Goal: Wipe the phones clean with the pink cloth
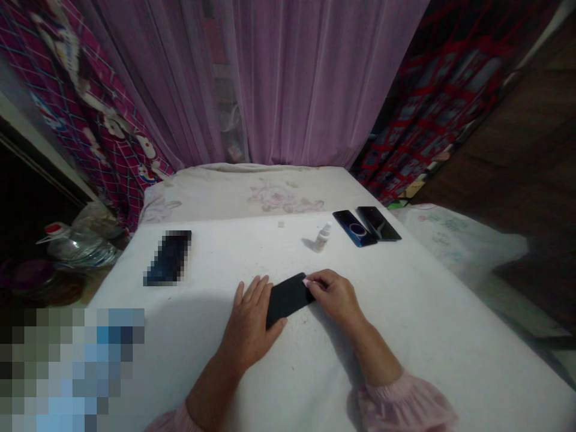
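Note:
A dark phone [288,295] lies slanted on the white cloth, its blank black face up. My left hand [252,318] grips its left end, with the fingers along the far side and the thumb at the near edge. At the phone's far right corner, my right hand [335,294] is closed in a pinch. A small pink piece [306,281], perhaps cloth or sponge, shows at those fingertips and touches the phone; most of it is hidden. Beyond the right hand stands a small white spray bottle [323,237], upright.
Two more phones, a blue one [355,228] and a black one [379,224], lie side by side at the right back. A blurred dark object [168,258] is on the left. A small pale block [281,224] sits near the middle back. Purple curtains [310,84] hang behind.

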{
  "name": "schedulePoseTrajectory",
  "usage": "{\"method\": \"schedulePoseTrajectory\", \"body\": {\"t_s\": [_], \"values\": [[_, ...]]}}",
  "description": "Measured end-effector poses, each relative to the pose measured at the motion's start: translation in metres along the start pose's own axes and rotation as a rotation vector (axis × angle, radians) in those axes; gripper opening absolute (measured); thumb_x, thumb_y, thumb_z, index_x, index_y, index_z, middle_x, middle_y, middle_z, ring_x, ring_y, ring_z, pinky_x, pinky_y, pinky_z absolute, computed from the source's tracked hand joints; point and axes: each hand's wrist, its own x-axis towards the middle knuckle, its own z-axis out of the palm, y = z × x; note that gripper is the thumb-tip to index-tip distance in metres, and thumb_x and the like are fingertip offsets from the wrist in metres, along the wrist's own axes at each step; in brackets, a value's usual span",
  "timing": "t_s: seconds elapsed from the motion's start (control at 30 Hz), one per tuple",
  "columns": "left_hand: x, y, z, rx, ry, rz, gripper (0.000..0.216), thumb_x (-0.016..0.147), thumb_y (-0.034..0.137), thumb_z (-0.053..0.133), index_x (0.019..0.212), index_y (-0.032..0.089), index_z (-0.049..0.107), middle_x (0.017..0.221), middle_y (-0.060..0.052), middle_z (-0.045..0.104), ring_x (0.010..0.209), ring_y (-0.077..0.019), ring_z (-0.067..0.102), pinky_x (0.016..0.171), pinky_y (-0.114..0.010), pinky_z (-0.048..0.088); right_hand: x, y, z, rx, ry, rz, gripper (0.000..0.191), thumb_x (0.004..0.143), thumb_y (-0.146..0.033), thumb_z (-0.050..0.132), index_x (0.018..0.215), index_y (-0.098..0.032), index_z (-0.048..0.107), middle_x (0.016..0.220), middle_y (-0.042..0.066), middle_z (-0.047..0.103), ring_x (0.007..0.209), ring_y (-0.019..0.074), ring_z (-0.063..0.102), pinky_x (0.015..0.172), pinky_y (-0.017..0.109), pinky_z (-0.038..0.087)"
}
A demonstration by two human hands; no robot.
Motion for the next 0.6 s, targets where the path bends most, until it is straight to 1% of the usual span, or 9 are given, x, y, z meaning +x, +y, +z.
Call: {"method": "schedulePoseTrajectory", "body": {"t_s": [0.1, 0.2, 0.27, 0.43, 0.6], "values": [[-0.001, -0.001, 0.002, -0.006, 0.003, -0.012, 0.065, 0.086, 0.042, 0.057, 0.141, 0.013, 0.039, 0.150, -0.018, 0.044, 0.141, -0.0330, 0.036, 0.117, -0.056, 0.023, -0.003, 0.002, 0.002, 0.031, 0.007, -0.005, 0.017, 0.081, -0.031, 0.059, 0.077, -0.024, 0.074, 0.075, 0.002, 0.072, 0.064, 0.0169, 0.066, 0.061, 0.028, 0.050], [-0.004, -0.002, 0.004, -0.015, 0.030, -0.052, 0.071, 0.082, 0.043, 0.062, 0.141, 0.013, 0.037, 0.150, -0.019, 0.043, 0.142, -0.0342, 0.034, 0.116, -0.057, 0.025, -0.004, 0.002, 0.009, 0.083, 0.063, -0.061, 0.019, 0.086, -0.031, 0.057, 0.082, -0.023, 0.074, 0.085, 0.005, 0.073, 0.078, 0.0189, 0.068, 0.073, 0.030, 0.054], [-0.007, -0.003, 0.006, -0.020, 0.051, -0.078, 0.069, 0.079, 0.039, 0.064, 0.138, 0.014, 0.039, 0.149, -0.018, 0.044, 0.142, -0.0349, 0.035, 0.115, -0.058, 0.026, -0.005, 0.002, 0.013, 0.111, 0.101, -0.087, 0.020, 0.088, -0.032, 0.056, 0.086, -0.023, 0.074, 0.091, 0.006, 0.073, 0.085, 0.0201, 0.068, 0.079, 0.032, 0.055], [-0.016, -0.004, 0.006, -0.036, 0.097, -0.107, 0.060, 0.076, 0.033, 0.065, 0.130, 0.017, 0.045, 0.147, -0.018, 0.046, 0.140, -0.0366, 0.038, 0.114, -0.060, 0.029, -0.007, 0.003, 0.014, 0.115, 0.127, -0.103, 0.020, 0.090, -0.033, 0.056, 0.089, -0.024, 0.074, 0.093, 0.007, 0.072, 0.086, 0.0203, 0.069, 0.080, 0.033, 0.057], [-0.019, -0.005, 0.002, -0.046, 0.068, -0.098, 0.058, 0.078, 0.032, 0.064, 0.132, 0.019, 0.044, 0.146, -0.017, 0.048, 0.139, -0.0369, 0.039, 0.114, -0.061, 0.027, -0.007, 0.005, 0.019, 0.073, 0.151, -0.138, 0.021, 0.092, -0.030, 0.055, 0.092, -0.024, 0.075, 0.094, 0.007, 0.072, 0.088, 0.0207, 0.068, 0.080, 0.034, 0.057]]}}
